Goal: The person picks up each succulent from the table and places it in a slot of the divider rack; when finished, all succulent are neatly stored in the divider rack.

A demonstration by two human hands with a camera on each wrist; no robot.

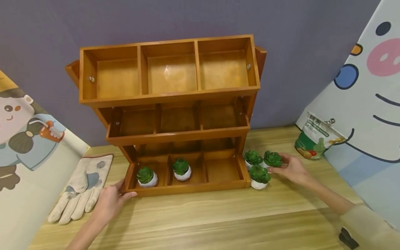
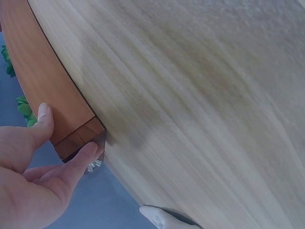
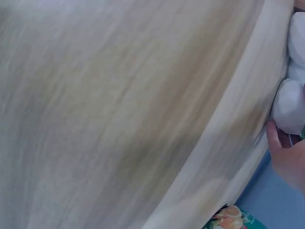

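A three-tier wooden shelf (image 1: 175, 134) stands against the back wall, each tier split into three compartments. My left hand (image 1: 107, 201) grips its bottom left corner; in the left wrist view the thumb lies on the front board (image 2: 45, 76) and the fingers on the end. Two potted succulents, one left (image 1: 147, 176) and one middle (image 1: 182, 169), sit in the bottom tier. Three more stand grouped beside the shelf's right end: one at the back (image 1: 253, 158), one in front (image 1: 259, 176), one at the right (image 1: 273, 159). My right hand (image 1: 293, 170) holds the right one, its white pot (image 3: 289, 107) partly hidden.
White work gloves (image 1: 82, 187) lie left of the shelf. A green and white food bag (image 1: 318, 137) with a clip stands at the back right. Printed panels (image 1: 28, 125) flank the wooden table (image 1: 200, 222). A small black object (image 1: 348, 239) shows by the right sleeve.
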